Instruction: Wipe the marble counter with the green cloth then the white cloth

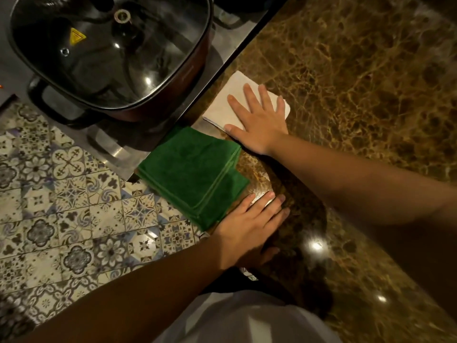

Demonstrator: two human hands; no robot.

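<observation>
A folded white cloth (pixel 230 105) lies on the brown marble counter (pixel 358 100) beside the stove. My right hand (pixel 257 120) presses flat on it, fingers spread, covering its near half. A folded green cloth (pixel 193 174) rests at the counter's left edge, partly overhanging it, just below the white cloth. My left hand (pixel 249 221) lies flat on the marble at the green cloth's near corner, holding nothing.
A steel stove top (pixel 237 43) borders the counter at the upper left, carrying a large dark pot with a glass lid (pixel 108 48). Patterned floor tiles (pixel 61 206) show below the counter's left edge. The marble extends far to the right.
</observation>
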